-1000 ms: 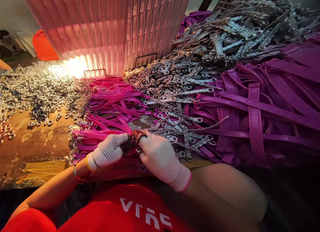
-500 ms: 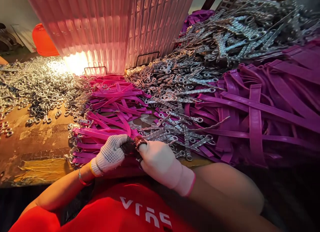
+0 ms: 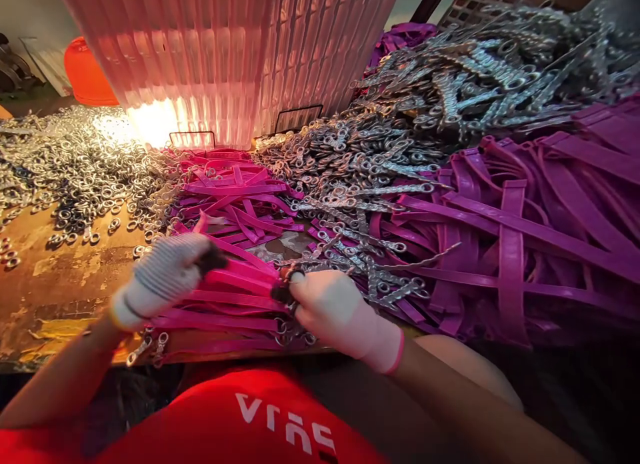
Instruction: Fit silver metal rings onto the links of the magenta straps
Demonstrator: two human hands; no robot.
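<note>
My left hand [image 3: 167, 272], in a white dotted glove with dark-covered fingertips, is raised over the left part of the pink straps and smeared by motion. A pale pink tip shows just above it, and whether the fingers hold anything is unclear. My right hand [image 3: 327, 311], gloved in white with a pink cuff, is closed at the right end of a bright pink strap [image 3: 247, 277]. Dark tips cover its thumb and finger. Below the right hand, metal rings [image 3: 283, 327] show at the ends of other pink straps. Two metal link pieces [image 3: 161, 347] hang near the table's front edge.
Silver ring pieces [image 3: 90, 177] are heaped on the worn wooden table [image 3: 60, 277] at left. Braided metal strips [image 3: 345, 151] pile up centre and right. Purple straps [image 3: 513, 251] cover the right side. A translucent ribbed panel [image 3: 190, 64] stands behind, brightly lit at its foot.
My hands, together before, are now apart. The left has swung left and up; the right has shifted slightly right. The pink straps between them are now more exposed.
</note>
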